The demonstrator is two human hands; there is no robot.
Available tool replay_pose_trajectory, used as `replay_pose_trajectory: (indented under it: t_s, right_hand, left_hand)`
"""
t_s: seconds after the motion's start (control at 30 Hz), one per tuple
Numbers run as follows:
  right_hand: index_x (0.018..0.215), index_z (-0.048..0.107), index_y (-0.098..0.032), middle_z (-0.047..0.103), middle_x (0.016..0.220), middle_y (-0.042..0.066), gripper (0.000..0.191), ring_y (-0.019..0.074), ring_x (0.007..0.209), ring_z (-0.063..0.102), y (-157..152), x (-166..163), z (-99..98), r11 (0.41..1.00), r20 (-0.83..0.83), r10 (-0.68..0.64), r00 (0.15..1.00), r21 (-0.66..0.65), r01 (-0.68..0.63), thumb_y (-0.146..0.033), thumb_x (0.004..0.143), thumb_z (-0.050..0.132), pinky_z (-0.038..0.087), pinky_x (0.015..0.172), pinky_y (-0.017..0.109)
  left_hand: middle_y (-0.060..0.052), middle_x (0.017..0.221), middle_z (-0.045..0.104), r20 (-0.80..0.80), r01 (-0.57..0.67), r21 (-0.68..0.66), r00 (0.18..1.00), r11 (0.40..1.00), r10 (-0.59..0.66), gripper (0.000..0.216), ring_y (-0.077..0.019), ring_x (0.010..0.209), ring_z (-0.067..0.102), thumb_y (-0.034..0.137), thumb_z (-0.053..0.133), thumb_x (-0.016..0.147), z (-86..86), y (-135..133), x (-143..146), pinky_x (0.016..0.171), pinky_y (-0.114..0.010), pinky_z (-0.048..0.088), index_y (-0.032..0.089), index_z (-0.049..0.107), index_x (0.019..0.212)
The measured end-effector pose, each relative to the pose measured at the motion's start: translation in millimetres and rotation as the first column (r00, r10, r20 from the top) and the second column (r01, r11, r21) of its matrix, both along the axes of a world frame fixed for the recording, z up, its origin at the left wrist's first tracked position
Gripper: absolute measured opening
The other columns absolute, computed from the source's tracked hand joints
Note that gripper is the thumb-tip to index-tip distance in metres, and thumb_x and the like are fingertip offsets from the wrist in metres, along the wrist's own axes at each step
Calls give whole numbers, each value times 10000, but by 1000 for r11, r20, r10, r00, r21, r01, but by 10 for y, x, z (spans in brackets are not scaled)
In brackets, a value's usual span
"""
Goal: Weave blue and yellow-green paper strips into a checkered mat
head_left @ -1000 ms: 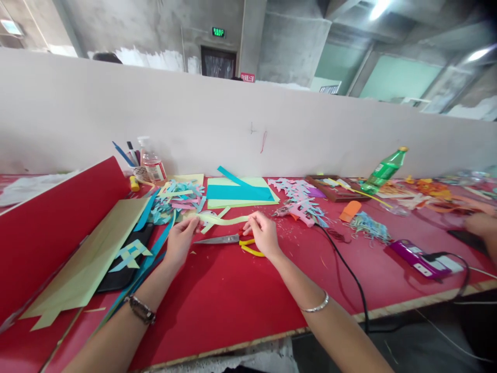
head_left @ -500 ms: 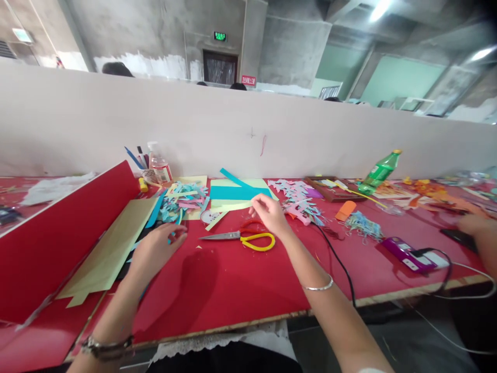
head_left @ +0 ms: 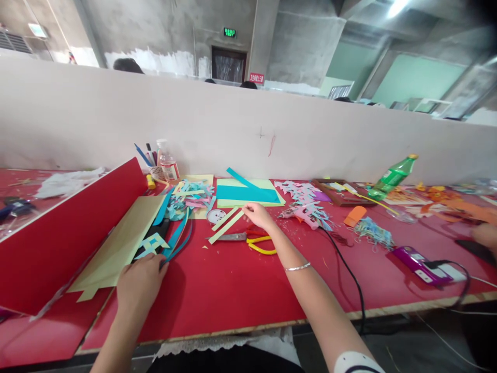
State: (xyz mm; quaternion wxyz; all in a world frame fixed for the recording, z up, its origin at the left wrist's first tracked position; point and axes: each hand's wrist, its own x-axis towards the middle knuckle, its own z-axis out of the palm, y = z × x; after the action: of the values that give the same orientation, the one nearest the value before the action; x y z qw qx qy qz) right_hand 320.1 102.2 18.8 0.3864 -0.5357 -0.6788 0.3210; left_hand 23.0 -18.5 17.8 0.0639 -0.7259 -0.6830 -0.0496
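My right hand (head_left: 257, 215) is closed in a pinch on the end of a pale yellow paper strip (head_left: 225, 228). Below that strip lie scissors (head_left: 264, 247) with yellow and red handles, their blade partly covered by it. Another short yellow strip (head_left: 225, 218) rests just behind. At the left, the fingers of my left hand (head_left: 142, 277) are closed on blue paper strips (head_left: 180, 238), which curve away from the hand. A small woven piece of blue and yellow paper (head_left: 153, 243) lies against these fingers; whether they also grip it is hidden.
A red upright panel (head_left: 73, 238) borders the left side. Behind are a heap of paper scraps (head_left: 188, 197), blue paper (head_left: 244, 194) and a pink glue gun (head_left: 306, 213) with a black cord. A green bottle (head_left: 394, 177) leans at right; a co-worker's hand (head_left: 485, 235) shows beyond.
My left hand has come down and closed on the blue strips, pulling them into view. My right hand has drawn the yellow strip nearer, across the scissors' blade. The view has shifted slightly left.
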Motion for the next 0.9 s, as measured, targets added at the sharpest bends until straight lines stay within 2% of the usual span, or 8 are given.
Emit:
replay_pose_trajectory:
  t_s: [0.2,0.33,0.43,0.53,0.67,0.73,0.8,0.9]
  right_hand:
    - [777,543,-174,590,731,32,93,147,671,546,111,-6,-101,989,219,-139,966,69,127,-250,750,499,410,622,263]
    - [946,518,-165,562,882,69,217,179,809,519,82,-47,-77,983,298,-168,940,121,137,-235,741,519,400,733,316]
    - [973,510,-159,528,974,87,230,188,903,485,0,-103,4,980,323,-155,933,172,103,-207,748,512,371,811,331]
    - [985,506,-180,534,958,57,218,149,832,506,-159,-191,108,983,323,-76,943,185,16,-202,769,491,398,759,278]
    - [1093,455,-221,550,823,3,278,102,646,506,-422,-367,196,954,258,245,934,107,-280,-215,816,438,411,595,211]
    - [1121,447,-223,541,818,0,300,94,637,496,-520,-469,207,921,252,336,907,114,-373,-199,822,434,409,592,200]
    - [1180,410,-232,534,874,12,356,99,697,505,-579,-567,209,899,269,360,893,154,-409,-187,828,436,417,634,203]
    - [1270,317,-275,509,1009,40,451,126,824,511,-613,-680,219,879,352,333,875,220,-423,-196,842,432,424,692,224]
  left_hand:
    - [-54,778,638,12,-4,-71,1000,997,5,256,-209,653,596,309,352,810,48,52,75,511,-262,296,208,571,725]
    - [-31,671,594,22,24,-183,1000,983,-20,250,-192,593,562,381,405,784,119,101,166,457,-244,231,196,517,658]
    - [-35,608,581,61,48,-251,998,967,-34,329,-188,575,554,437,382,797,155,137,219,449,-244,212,184,515,635]
    - [-66,672,621,143,86,-263,989,961,-49,408,-209,643,585,446,299,837,188,178,251,465,-243,238,179,562,676]
    - [-103,768,648,156,84,-240,987,967,-47,454,-237,723,605,390,205,873,261,255,277,494,-250,292,170,587,764]
    - [-116,788,648,135,83,-234,990,969,-53,449,-246,743,610,356,186,880,297,296,288,511,-259,320,159,577,779]
    - [-124,817,648,134,115,-211,987,971,-88,422,-254,758,612,331,193,880,323,331,302,541,-274,349,149,568,815]
    - [-113,844,645,217,278,-134,945,951,-245,345,-231,764,607,285,265,866,351,365,342,603,-281,382,143,579,842]
